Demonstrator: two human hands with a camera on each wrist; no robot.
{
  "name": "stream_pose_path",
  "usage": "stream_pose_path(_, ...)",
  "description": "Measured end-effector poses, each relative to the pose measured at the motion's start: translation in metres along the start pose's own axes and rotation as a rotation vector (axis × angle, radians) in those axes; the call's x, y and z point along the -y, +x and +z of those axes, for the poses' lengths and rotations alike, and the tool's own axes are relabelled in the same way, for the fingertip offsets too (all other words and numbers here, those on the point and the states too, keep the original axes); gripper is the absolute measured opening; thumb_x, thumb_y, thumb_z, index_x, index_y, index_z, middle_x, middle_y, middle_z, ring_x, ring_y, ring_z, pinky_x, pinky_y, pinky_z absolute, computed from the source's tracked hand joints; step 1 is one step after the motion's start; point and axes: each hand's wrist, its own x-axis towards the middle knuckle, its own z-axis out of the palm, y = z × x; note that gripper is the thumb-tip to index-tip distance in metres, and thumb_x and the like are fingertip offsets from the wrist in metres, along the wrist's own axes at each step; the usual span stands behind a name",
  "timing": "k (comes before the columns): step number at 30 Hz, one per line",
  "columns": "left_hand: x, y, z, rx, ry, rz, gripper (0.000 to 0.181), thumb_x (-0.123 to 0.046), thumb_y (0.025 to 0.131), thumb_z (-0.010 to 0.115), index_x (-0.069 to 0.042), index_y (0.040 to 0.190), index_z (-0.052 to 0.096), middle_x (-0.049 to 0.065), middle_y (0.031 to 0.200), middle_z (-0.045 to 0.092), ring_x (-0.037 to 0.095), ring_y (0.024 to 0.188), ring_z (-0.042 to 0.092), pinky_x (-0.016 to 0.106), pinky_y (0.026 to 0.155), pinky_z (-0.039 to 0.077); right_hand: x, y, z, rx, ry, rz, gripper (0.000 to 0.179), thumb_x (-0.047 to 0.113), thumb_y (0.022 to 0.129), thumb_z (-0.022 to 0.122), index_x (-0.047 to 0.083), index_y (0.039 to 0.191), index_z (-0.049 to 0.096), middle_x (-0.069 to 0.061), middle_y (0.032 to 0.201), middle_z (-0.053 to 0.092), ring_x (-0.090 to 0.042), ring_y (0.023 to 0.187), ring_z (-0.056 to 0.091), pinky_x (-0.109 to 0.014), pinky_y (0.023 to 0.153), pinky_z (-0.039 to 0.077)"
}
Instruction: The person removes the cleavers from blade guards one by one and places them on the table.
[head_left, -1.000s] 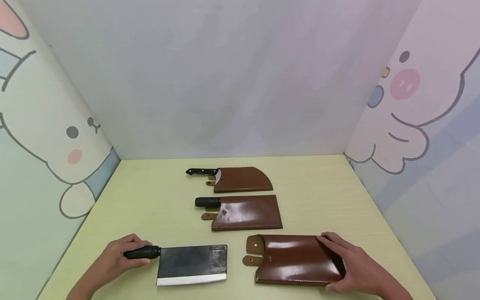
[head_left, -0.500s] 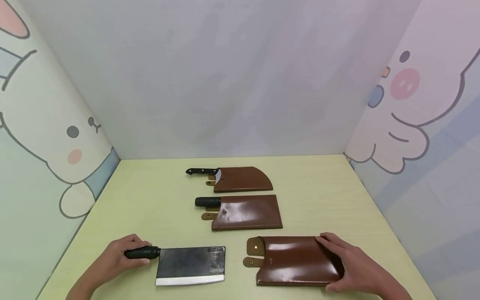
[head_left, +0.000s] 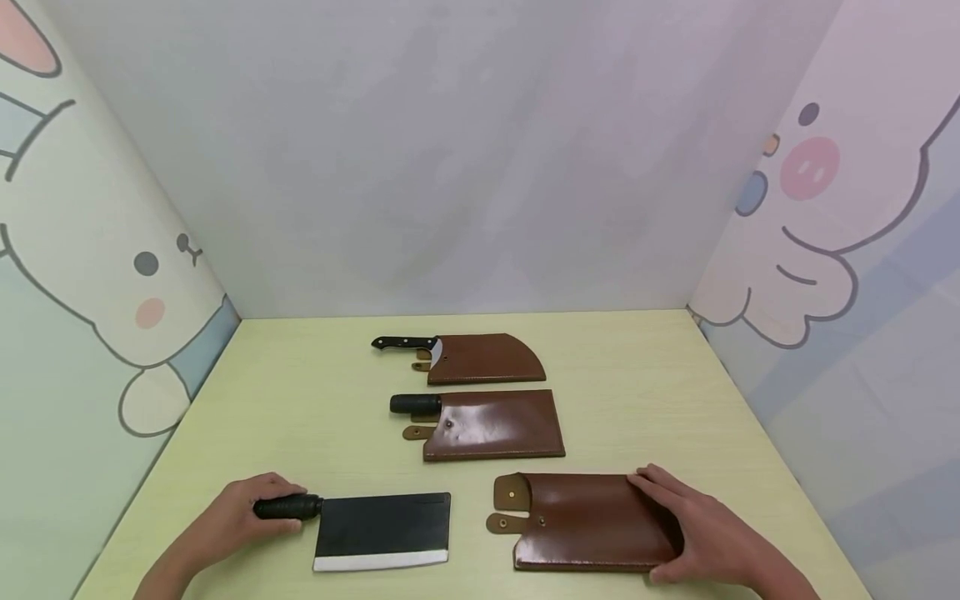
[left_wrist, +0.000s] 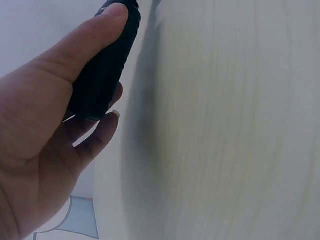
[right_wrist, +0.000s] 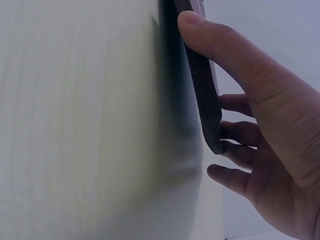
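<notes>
Cleaver (head_left: 375, 533) shifts slightly toward the leather sheath (head_left: 596, 521)

Compared with the earlier frame, the handle (head_left: 288, 507) sits a touch nearer the sheath, and the blade (head_left: 384, 527) loses its pale sheen, probably from a change of tilt. Good handling here seems to call for a steady grip behind the blade, its flat kept level and in line with the sheath's mouth (head_left: 531, 504), and fingertips clear of the bright edge (head_left: 381, 560), which faces the person. A flap (head_left: 512, 492) or strap (head_left: 506, 523) folding inward could snag the steel.

The left hand (head_left: 243, 517) grips the handle between thumb and fingers; the blade extends from it toward the sheath, near but not touching. The right hand (head_left: 701, 525) holds the sheath's opposite end, thumb at the near edge. Whether the blade touches the table (head_left: 315, 417) is unclear. Beyond lie a squared sheath (head_left: 498, 425) and a rounded sheath (head_left: 487, 358), each holding a knife.
</notes>
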Motion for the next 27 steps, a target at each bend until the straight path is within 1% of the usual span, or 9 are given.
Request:
stream_pose_path(2, 0.0, 0.0, 0.001, 0.005, 0.007, -0.005, 0.034, -0.035, 0.08, 0.088, -0.022, 0.11, 0.077, -0.014, 0.1, 0.068, -0.001, 0.085, 0.055, 0.022, 0.07, 0.044, -0.001, 0.0, 0.001, 0.01, 0.003, 0.007, 0.114, 0.083, 0.062, 0.077, 0.024, 0.154, 0.045, -0.003, 0.153, 0.046, -0.031, 0.122, 0.06, -0.034, 0.079, 0.055)
stream_pose_path(9, 0.002, 0.002, 0.002, -0.018, 0.06, 0.048, 0.034, -0.035, 0.08, 0.088, -0.022, 0.11, 0.078, -0.014, 0.101, 0.069, -0.002, 0.088, 0.054, 0.023, 0.071, 0.044, -0.001, 0.001, 0.004, -0.005, -0.019, 0.005, 0.117, 0.084, 0.061, 0.076, 0.023, 0.155, 0.045, -0.006, 0.155, 0.045, -0.036, 0.135, 0.052, -0.042, 0.086, 0.056)
stream_pose_path(13, 0.002, 0.002, 0.002, -0.007, 0.07, 0.048, 0.035, -0.036, 0.08, 0.087, -0.022, 0.11, 0.078, -0.014, 0.102, 0.068, -0.002, 0.088, 0.054, 0.023, 0.071, 0.044, -0.001, 0.002, 0.005, -0.011, -0.04, -0.001, 0.119, 0.085, 0.059, 0.076, 0.022, 0.156, 0.044, -0.006, 0.156, 0.046, -0.038, 0.139, 0.047, -0.048, 0.09, 0.055)
stream_pose_path(16, 0.002, 0.003, 0.001, 0.022, 0.066, 0.013, 0.037, -0.039, 0.081, 0.086, -0.022, 0.112, 0.077, -0.013, 0.103, 0.068, -0.001, 0.088, 0.054, 0.024, 0.072, 0.044, -0.001, 0.003, 0.005, -0.003, -0.04, 0.0, 0.122, 0.085, 0.058, 0.077, 0.02, 0.156, 0.043, -0.007, 0.157, 0.045, -0.039, 0.141, 0.045, -0.051, 0.092, 0.053)
stream_pose_path(20, -0.002, 0.004, -0.003, 0.056, 0.075, -0.071, 0.04, -0.045, 0.084, 0.083, -0.024, 0.117, 0.074, -0.013, 0.108, 0.068, 0.0, 0.093, 0.056, 0.026, 0.077, 0.048, 0.0, 0.003, 0.002, 0.011, -0.037, -0.003, 0.124, 0.085, 0.058, 0.076, 0.018, 0.156, 0.043, -0.009, 0.158, 0.044, -0.041, 0.142, 0.043, -0.053, 0.093, 0.053)
stream_pose_path(21, -0.004, 0.005, -0.005, 0.05, 0.081, -0.085, 0.039, -0.045, 0.086, 0.081, -0.024, 0.117, 0.074, -0.013, 0.109, 0.068, 0.0, 0.095, 0.057, 0.027, 0.078, 0.05, 0.0, 0.003, 0.001, 0.012, -0.035, -0.006, 0.122, 0.085, 0.058, 0.076, 0.018, 0.156, 0.044, -0.009, 0.158, 0.044, -0.041, 0.141, 0.043, -0.052, 0.093, 0.053)
stream_pose_path(23, -0.007, 0.007, -0.007, 0.014, 0.1, -0.101, 0.035, -0.045, 0.089, 0.079, -0.025, 0.118, 0.073, -0.013, 0.112, 0.067, 0.002, 0.097, 0.059, 0.029, 0.081, 0.052, 0.001, 0.004, -0.001, 0.005, -0.032, -0.014, 0.118, 0.084, 0.06, 0.076, 0.02, 0.155, 0.046, -0.009, 0.157, 0.044, -0.039, 0.14, 0.045, -0.049, 0.092, 0.054)
stream_pose_path(25, -0.01, 0.01, -0.01, -0.036, 0.109, -0.096, 0.031, -0.041, 0.091, 0.078, -0.025, 0.117, 0.073, -0.013, 0.113, 0.068, 0.006, 0.1, 0.061, 0.032, 0.081, 0.053, 0.002, 0.006, -0.004, -0.01, -0.029, -0.021, 0.112, 0.083, 0.064, 0.075, 0.022, 0.154, 0.047, -0.008, 0.157, 0.044, -0.037, 0.138, 0.049, -0.046, 0.09, 0.054)
stream_pose_path(27, -0.013, 0.015, -0.012, -0.086, 0.137, -0.087, 0.028, -0.039, 0.092, 0.077, -0.025, 0.116, 0.074, -0.014, 0.113, 0.068, 0.007, 0.1, 0.062, 0.034, 0.082, 0.053, 0.003, 0.007, -0.006, -0.035, -0.02, -0.023, 0.104, 0.08, 0.069, 0.075, 0.023, 0.152, 0.049, -0.007, 0.157, 0.045, -0.035, 0.136, 0.052, -0.044, 0.089, 0.055)
